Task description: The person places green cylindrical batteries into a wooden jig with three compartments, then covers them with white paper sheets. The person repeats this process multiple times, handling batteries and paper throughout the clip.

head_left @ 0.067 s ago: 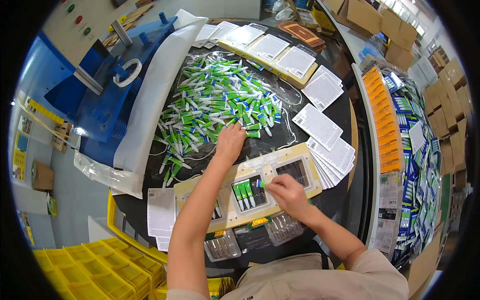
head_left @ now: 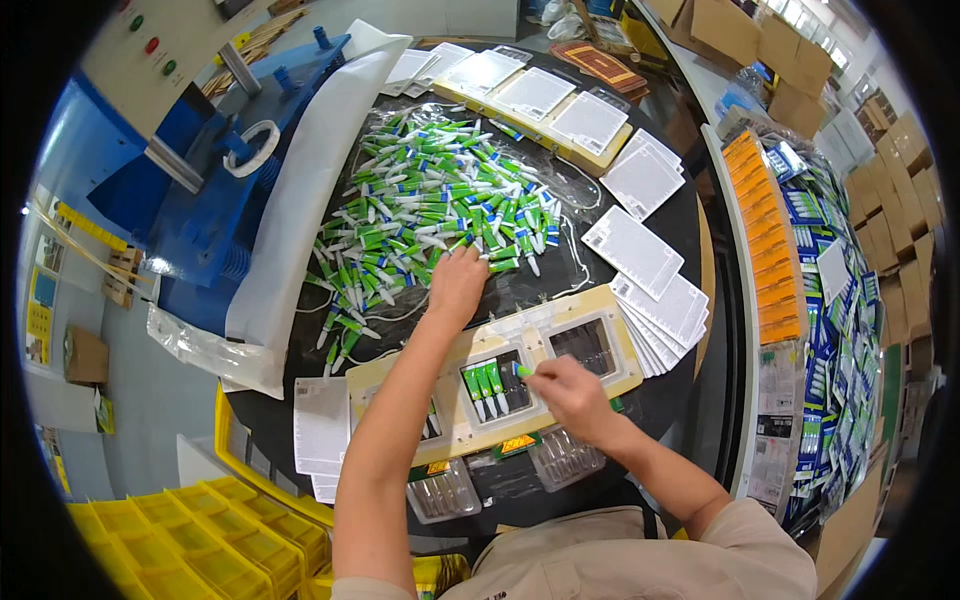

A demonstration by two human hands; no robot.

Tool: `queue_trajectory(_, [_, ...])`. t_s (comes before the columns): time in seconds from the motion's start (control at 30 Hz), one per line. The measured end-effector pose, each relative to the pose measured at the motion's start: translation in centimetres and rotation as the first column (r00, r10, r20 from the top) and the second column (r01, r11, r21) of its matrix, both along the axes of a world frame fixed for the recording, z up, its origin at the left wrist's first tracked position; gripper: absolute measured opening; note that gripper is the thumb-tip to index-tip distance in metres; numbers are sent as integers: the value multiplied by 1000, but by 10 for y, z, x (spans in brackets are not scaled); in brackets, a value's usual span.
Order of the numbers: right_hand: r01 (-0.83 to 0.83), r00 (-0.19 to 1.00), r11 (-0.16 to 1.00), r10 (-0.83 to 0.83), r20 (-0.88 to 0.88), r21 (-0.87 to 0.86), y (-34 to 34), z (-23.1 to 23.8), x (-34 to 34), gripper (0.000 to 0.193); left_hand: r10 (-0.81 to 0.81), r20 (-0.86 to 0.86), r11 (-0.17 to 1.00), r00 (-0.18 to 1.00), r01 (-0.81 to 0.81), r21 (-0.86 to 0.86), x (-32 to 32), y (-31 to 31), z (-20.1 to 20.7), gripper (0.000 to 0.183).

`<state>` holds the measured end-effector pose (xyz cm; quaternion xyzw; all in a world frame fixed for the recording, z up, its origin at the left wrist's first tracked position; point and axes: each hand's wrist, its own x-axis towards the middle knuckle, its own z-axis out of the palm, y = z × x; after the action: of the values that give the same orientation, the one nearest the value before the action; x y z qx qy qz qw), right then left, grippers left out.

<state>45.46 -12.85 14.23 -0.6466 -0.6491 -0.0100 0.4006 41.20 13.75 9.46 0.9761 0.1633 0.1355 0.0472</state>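
A blue machine (head_left: 200, 228) and yellow crates (head_left: 170, 540) stand near the black tabletop (head_left: 268, 420); the left hand (head_left: 460, 283) touches heaped tubes (head_left: 430, 190), grip unclear; the right hand (head_left: 575, 395) pinches a tube (head_left: 522, 371).

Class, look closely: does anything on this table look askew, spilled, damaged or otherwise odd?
The white cards at right are fanned unevenly, unlike the three green tubes lined up in the cream tray's middle slot. The heap of tubes beyond lies jumbled, though it may be loose stock, not a spill. I see no damage.
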Motion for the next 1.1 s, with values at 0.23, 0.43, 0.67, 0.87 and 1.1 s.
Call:
queue_trajectory(0.23, [-138,912,989,146,383,-47,5,-31,-11,28,272,344,896,899,-106,-432,-74,-53,26,17])
queue_trajectory(0.43, [-160,923,983,183,337,-94,11,-28,-9,26,401,376,855,835,-194,-482,-123,-143,43,25])
queue_trajectory(0.67, [92,991,994,-98,-90,-66,-18,-13,-5,29,386,452,901,804,-222,-374,-100,-207,21,28])
queue_trajectory(0.87, [66,994,994,-72,-76,-83,-16,-15,-9,38,460,252,860,851,-356,-366,-106,-225,23,33])
queue_trajectory(1.1, [96,985,987,-75,155,-129,-3,-19,-19,31,191,11,968,982,-186,-169,-142,-188,11,49])
